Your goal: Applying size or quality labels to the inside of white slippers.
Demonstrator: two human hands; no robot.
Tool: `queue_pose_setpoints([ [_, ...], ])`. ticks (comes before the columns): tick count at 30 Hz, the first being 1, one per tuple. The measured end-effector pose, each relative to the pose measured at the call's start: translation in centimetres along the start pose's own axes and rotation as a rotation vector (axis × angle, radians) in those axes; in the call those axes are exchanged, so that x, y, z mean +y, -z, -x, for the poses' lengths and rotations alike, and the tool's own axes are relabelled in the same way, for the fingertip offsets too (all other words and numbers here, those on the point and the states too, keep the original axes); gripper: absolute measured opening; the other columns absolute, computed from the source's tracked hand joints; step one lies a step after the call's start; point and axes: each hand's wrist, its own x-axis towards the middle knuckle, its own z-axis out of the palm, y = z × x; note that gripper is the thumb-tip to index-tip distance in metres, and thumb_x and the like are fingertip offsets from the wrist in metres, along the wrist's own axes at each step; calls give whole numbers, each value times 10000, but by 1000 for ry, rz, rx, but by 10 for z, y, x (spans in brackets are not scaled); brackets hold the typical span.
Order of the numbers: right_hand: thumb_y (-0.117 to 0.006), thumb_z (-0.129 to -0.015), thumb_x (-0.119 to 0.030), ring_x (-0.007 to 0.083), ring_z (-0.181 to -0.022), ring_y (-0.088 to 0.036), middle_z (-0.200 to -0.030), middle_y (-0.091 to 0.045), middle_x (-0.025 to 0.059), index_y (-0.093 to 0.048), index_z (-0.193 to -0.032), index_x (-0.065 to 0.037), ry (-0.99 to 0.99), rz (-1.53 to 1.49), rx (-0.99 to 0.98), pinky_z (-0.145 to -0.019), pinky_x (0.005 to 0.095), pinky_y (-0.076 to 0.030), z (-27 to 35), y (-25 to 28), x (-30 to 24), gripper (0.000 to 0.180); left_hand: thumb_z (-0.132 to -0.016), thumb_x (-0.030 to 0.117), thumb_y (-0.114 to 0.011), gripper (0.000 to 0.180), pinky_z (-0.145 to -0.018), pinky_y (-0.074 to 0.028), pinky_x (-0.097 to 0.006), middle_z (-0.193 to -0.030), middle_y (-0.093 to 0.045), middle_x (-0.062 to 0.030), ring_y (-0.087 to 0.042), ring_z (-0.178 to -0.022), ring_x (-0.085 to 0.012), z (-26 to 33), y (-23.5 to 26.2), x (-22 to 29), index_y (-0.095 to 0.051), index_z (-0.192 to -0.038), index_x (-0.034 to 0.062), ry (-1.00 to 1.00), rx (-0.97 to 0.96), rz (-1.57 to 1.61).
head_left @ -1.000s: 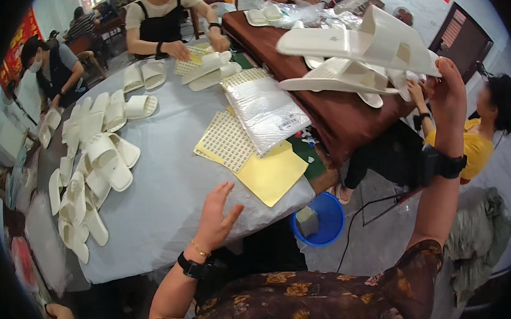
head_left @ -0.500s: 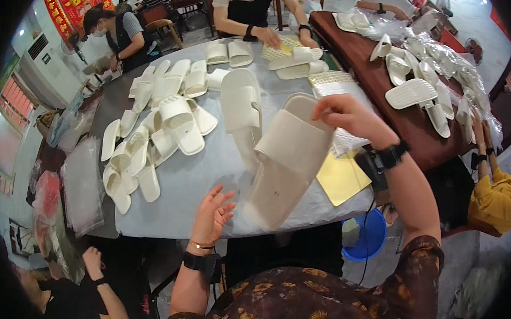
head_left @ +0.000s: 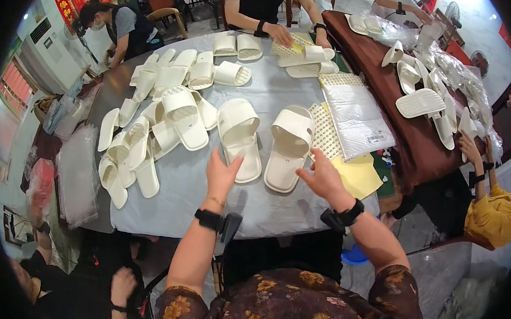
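Two cream slippers lie side by side on the table in front of me, soles down and toes pointing away. By the left slipper (head_left: 237, 138) is my left hand (head_left: 223, 172), its thumb beside the heel part and its fingers apart, holding nothing. My right hand (head_left: 327, 180) hovers beside the right edge of the right slipper (head_left: 289, 147), thumb and forefinger spread. Whether either hand touches a slipper I cannot tell. Left of them lies a loose pile of similar slippers (head_left: 182, 117), some overlapping.
Right of the pair are a sheet of small stickers (head_left: 325, 131), a yellow sheet (head_left: 360, 176) and a white plastic-wrapped pack (head_left: 360, 119). Across the table a person's hands (head_left: 283, 37) handle slippers. A brown table (head_left: 383, 85) with slippers and clear bags stands at right.
The right slipper, held up and tilted by my right hand before, now lies flat beside the other one. My right hand has let go, and my left hand has moved up to the left slipper.
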Motion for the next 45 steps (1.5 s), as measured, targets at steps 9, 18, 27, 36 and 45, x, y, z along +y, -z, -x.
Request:
queue_pose_setpoints([
  [9,-795,-718,-406,395,-1024,-568,-1094,-542,254,-445,-1366,-37,56,252,123,-851,441,-503,17,-52,-18,824,-662,201,-846,1035,-975,-459,-419,-1267,-562,-282,-576,-1134,-400,-3,-16,57,-240,-1473,-13,79,-127,-99],
  [18,-741,-722,-163,255,-863,-591,-936,-588,152,-540,-1226,-48,64,-413,122,-757,343,-496,13,-61,1,554,-748,58,-749,1007,-1002,-436,-364,-1366,-501,-238,-536,-1212,-326,50,-7,46,-122,-1536,37,-84,-60,316],
  [27,-590,-732,28,124,-678,-519,-753,-544,20,-579,-1106,-42,40,-688,-104,-633,260,-441,22,-34,35,380,-760,72,-753,920,-1062,-387,-387,-1434,-414,-223,-463,-1274,-317,90,35,25,-226,-1510,1,106,-231,591],
  [36,-555,-744,36,343,-967,-567,-1085,-549,191,-658,-994,-64,255,-115,183,-850,380,-483,25,-44,40,288,-785,300,-745,682,-1062,-324,-522,-1387,-425,-283,-402,-1261,-464,104,22,12,-490,-1349,13,-341,-84,-378],
  [45,-611,-745,-24,371,-1032,-540,-1045,-567,197,-665,-1038,-58,299,-1,268,-906,421,-460,25,-48,25,300,-813,203,-716,473,-1042,-375,-451,-1379,-498,-173,-473,-1257,-365,88,5,70,-599,-1250,65,-702,-275,-285],
])
